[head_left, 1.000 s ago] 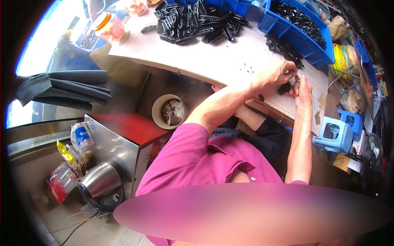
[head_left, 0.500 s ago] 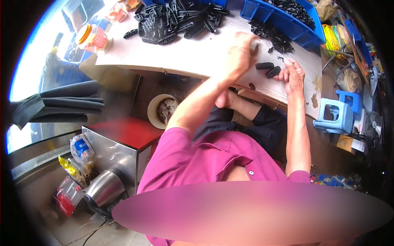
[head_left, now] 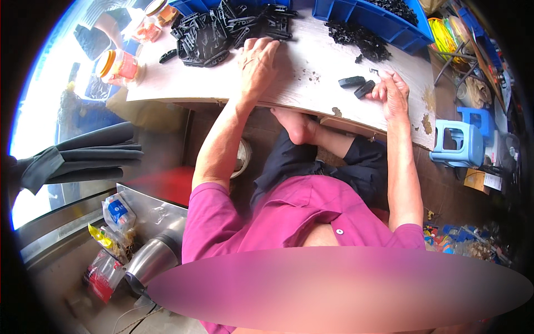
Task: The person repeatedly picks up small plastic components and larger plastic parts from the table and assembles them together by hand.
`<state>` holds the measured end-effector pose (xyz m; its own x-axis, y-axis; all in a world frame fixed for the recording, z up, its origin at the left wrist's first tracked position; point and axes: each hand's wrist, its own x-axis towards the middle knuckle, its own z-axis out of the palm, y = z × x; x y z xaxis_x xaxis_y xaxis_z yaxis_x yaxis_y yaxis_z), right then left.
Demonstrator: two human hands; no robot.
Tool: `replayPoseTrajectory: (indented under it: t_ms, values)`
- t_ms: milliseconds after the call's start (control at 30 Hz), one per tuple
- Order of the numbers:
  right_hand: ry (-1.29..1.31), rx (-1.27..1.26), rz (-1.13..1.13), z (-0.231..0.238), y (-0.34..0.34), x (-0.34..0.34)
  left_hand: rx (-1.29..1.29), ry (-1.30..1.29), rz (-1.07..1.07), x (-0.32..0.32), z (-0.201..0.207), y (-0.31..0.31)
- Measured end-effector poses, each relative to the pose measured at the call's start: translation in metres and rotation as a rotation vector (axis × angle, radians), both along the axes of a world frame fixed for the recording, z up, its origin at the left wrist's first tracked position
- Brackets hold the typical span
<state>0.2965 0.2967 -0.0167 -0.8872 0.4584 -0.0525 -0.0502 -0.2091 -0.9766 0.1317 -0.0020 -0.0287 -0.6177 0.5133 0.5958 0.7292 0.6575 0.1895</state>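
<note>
My left hand (head_left: pixel 257 62) reaches over the table (head_left: pixel 222 83) at the near right edge of a heap of long black plastic clip-like pieces (head_left: pixel 203 42). Its fingers are slightly bent and apart, with nothing visible in them. At the right, my right hand (head_left: pixel 392 94) has thumb and forefinger pinched at a tiny black plastic part (head_left: pixel 374 70) that sticks out past the fingertips. The lower fingers curl close to one dark oblong block (head_left: pixel 365 89); a second dark block (head_left: pixel 351 82) lies just left of it. Beyond them spreads a pile of tiny black parts (head_left: pixel 359 42).
A blue bin (head_left: pixel 384 28) of small black parts stands at the back right, another blue bin (head_left: pixel 189 5) behind the heap. An orange-lidded jar (head_left: pixel 118 65) sits at the left. Blue stools (head_left: pixel 457 143) stand right, a metal kettle (head_left: pixel 153 259) lower left.
My left hand has moved left across the table to the heap of black pieces. My right hand stays by the dark blocks with the tiny part; the whole view has shifted slightly.
</note>
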Motion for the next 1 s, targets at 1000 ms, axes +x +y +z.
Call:
replayPoseTrajectory:
  t_ms: [1000]
  values:
    - [0.059, -0.053, -0.012, -0.004, 0.003, 0.003, 1.266, -1.002, -0.22, 0.06, -0.008, 0.033]
